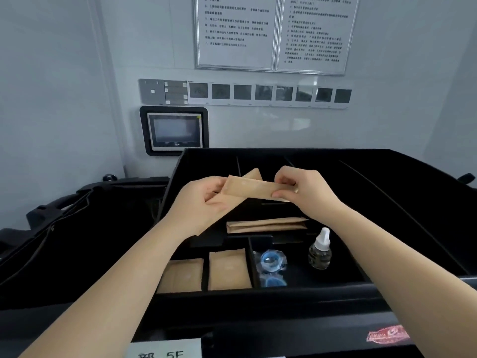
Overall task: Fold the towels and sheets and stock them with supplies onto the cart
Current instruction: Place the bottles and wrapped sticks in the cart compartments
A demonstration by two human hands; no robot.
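A pale grey wall is filling the background, carrying two framed notices (271, 34), a strip of small dark photographs (268, 93) and a small touchscreen panel (174, 131). In front of it a black housekeeping cart is standing, its top formed by a black divided tray (387, 192).

A person is standing at the cart with both bare forearms reaching over the tray. The left hand (206, 200) is gripping one end of a long tan paper packet (254, 188), fingers curled round it, with what looks like a second packet fanning out behind. The right hand (302, 188) is pinching the other end between thumb and fingertips. The packet is hanging level in the air above the middle of the tray, touching nothing below.

Beneath it, two more long tan packets (265, 224) are lying flat in a middle compartment. Nearer the person, two square tan sachets (228, 270) are sitting in side-by-side compartments, blue-capped wrapped items (271, 263) are lying in the next, and a small bottle with a white nozzle (320, 251) is standing upright just to the right.

Stocking of small supplies appears partly done: the rear and right compartments are looking unfilled. No towels or sheets are showing anywhere, so the folding seems yet to come or is out of view.
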